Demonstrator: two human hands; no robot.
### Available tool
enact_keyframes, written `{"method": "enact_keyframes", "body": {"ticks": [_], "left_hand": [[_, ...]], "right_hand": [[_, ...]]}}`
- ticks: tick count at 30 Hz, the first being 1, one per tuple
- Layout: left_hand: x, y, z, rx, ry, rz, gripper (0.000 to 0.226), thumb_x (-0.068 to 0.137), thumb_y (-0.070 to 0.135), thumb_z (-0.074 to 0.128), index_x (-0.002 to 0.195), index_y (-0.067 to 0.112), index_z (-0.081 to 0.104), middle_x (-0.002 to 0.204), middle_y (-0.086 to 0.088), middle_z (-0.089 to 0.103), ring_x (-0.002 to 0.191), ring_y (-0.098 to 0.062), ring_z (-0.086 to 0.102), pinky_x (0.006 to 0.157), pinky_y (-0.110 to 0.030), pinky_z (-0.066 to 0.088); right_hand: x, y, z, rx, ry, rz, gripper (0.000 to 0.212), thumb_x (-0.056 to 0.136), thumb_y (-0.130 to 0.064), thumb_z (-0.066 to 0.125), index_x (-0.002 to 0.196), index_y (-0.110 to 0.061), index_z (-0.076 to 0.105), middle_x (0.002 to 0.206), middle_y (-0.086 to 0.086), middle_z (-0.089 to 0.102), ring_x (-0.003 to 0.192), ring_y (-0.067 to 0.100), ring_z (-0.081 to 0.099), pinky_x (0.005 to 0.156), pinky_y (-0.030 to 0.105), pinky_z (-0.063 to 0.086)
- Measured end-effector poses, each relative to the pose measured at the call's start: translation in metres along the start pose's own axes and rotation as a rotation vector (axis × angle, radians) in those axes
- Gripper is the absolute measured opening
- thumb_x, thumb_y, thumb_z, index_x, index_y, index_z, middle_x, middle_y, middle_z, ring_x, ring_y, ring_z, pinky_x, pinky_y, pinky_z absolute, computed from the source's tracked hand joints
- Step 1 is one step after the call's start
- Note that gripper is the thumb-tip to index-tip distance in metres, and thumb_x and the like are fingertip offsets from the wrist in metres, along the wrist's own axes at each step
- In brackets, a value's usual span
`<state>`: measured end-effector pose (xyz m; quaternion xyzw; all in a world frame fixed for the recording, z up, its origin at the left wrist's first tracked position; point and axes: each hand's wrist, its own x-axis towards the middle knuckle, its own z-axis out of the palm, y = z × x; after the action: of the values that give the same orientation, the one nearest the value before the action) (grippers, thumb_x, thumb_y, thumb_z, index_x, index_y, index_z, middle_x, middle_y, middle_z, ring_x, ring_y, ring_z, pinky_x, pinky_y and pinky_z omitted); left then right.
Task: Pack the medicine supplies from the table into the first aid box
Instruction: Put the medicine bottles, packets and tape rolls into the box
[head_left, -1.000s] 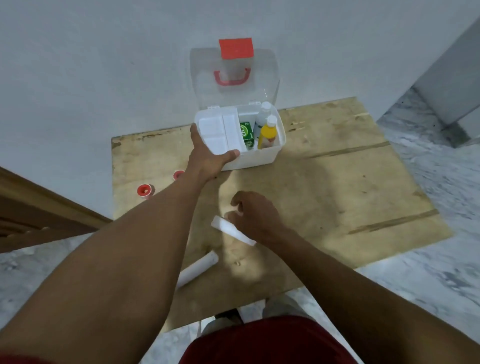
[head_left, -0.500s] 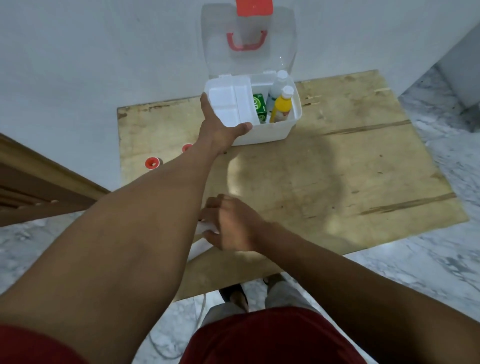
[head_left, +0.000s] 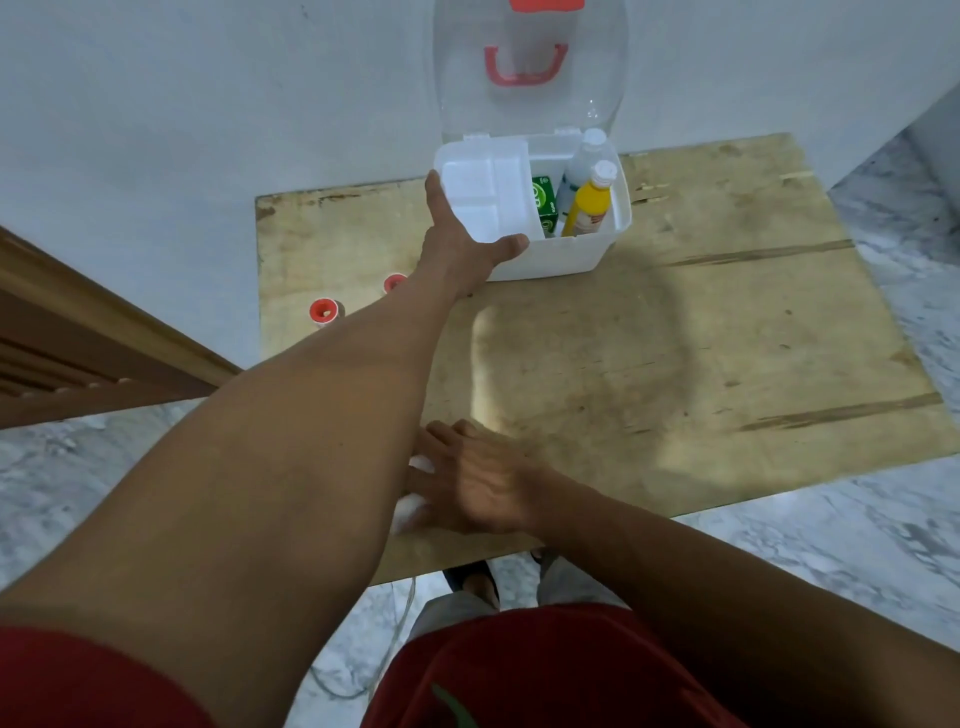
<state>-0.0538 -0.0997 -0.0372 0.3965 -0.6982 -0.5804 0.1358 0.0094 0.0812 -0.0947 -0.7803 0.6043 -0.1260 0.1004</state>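
The white first aid box (head_left: 561, 257) stands open at the table's far edge, its clear lid (head_left: 530, 104) upright against the wall. Inside are a yellow bottle (head_left: 589, 205), a white bottle (head_left: 584, 161) and a green carton (head_left: 544, 200). A white inner tray (head_left: 483, 187) covers the box's left half. My left hand (head_left: 457, 244) grips the tray's front left corner. My right hand (head_left: 478, 488) is closed over a white roll (head_left: 410, 506) near the table's front edge. My left forearm hides most of the roll.
Two small red-capped items (head_left: 324, 310) (head_left: 395, 282) stand near the left edge of the plywood table (head_left: 675, 338). A wooden frame (head_left: 78, 353) lies to the left. A marble floor surrounds the table, and a white wall rises behind it.
My right hand, holding a thin white roll, moved left and toward me onto the second roll by the front edge. My left hand stayed on the tray.
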Motion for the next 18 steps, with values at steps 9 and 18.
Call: {"method": "enact_keyframes", "body": {"ticks": [9, 18], "left_hand": [[0.004, -0.004, 0.0, -0.004, 0.006, 0.043, 0.119, 0.075, 0.025, 0.081, 0.15, 0.02, -0.011, 0.144, -0.002, 0.038, 0.12, -0.017, 0.042, 0.095, -0.035, 0.043], [0.004, -0.004, 0.001, -0.009, 0.04, 0.089, 0.117, 0.07, 0.024, 0.085, 0.149, 0.021, 0.0, 0.133, 0.005, 0.04, 0.12, -0.017, 0.043, 0.1, -0.047, 0.046]], "right_hand": [[-0.007, 0.014, -0.032, -0.175, -0.174, 0.272, 0.033, 0.079, -0.022, 0.062, 0.112, -0.02, 0.064, 0.11, 0.002, 0.064, 0.106, 0.027, 0.051, 0.078, 0.04, 0.043], [-0.043, 0.108, -0.129, 0.257, 0.408, 0.815, 0.034, 0.08, -0.031, 0.075, 0.104, -0.011, 0.064, 0.093, 0.001, 0.066, 0.08, 0.02, 0.062, 0.07, 0.032, 0.05]]}}
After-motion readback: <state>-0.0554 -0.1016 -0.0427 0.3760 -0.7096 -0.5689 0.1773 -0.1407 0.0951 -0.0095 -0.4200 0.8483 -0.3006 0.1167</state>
